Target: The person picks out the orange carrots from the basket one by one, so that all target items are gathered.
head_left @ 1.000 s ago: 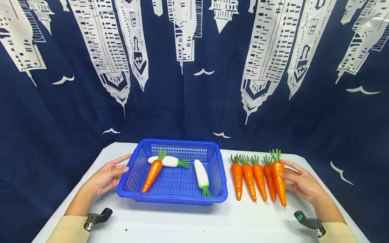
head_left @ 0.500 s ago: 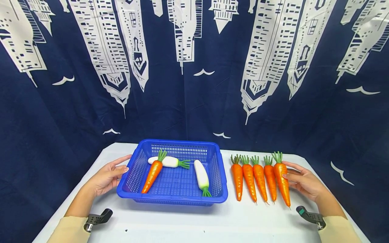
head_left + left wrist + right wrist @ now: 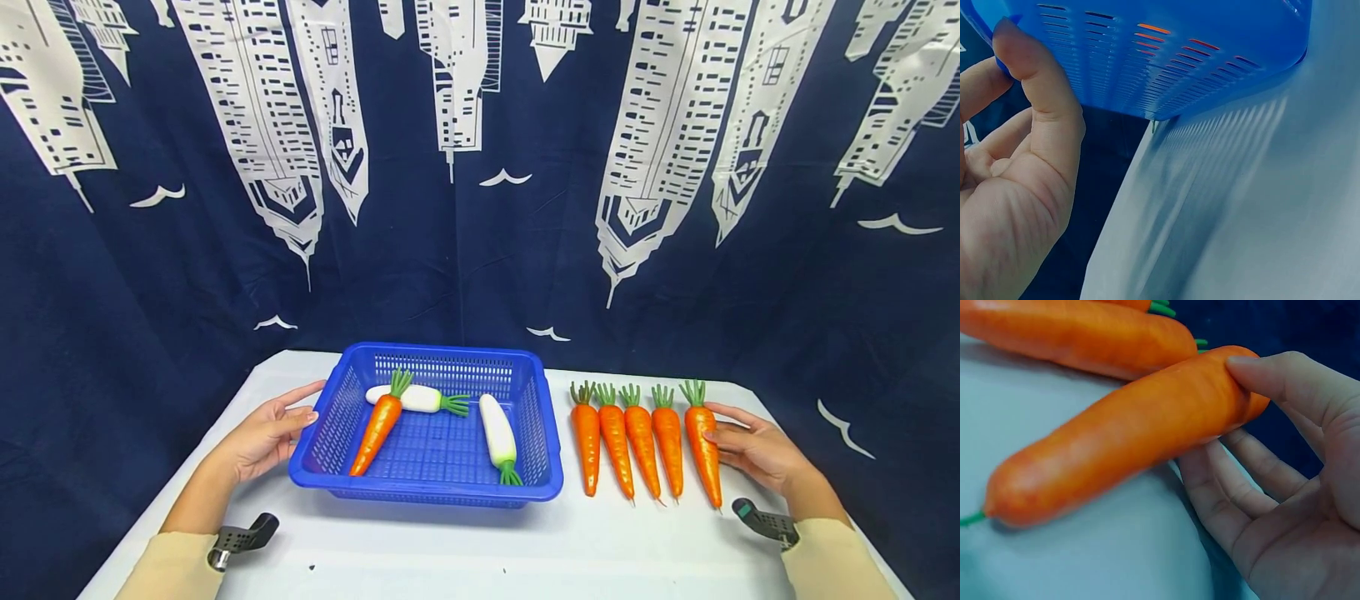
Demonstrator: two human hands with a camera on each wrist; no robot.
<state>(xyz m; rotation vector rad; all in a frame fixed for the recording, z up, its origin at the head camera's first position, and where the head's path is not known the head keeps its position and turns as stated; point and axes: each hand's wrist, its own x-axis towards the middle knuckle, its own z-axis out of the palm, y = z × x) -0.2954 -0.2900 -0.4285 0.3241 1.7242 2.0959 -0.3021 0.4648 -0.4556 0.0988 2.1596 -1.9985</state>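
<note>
At the right end of a row of carrots, my right hand (image 3: 753, 450) pinches the last carrot (image 3: 702, 454) near its leafy end, thumb on top and fingers underneath. In the right wrist view this carrot (image 3: 1116, 437) lies close over the table, its tip pointing away from the hand. My left hand (image 3: 258, 437) holds the left rim of a blue plastic basket (image 3: 423, 490), with the thumb (image 3: 1035, 75) against its outer side. Inside the basket are a carrot (image 3: 377, 433) and two white radishes (image 3: 498, 433) with green tops.
Several more carrots (image 3: 640, 446) lie side by side between the basket and my right hand, green tops toward the back. The white table (image 3: 585, 550) ends against a navy curtain (image 3: 465, 250) printed with white buildings. Each wrist wears a black camera mount (image 3: 247, 537).
My right hand has moved the carrot to the right and slightly toward me, from overlapping its neighbour to a small gap beside it. The left hand and basket have stayed put.
</note>
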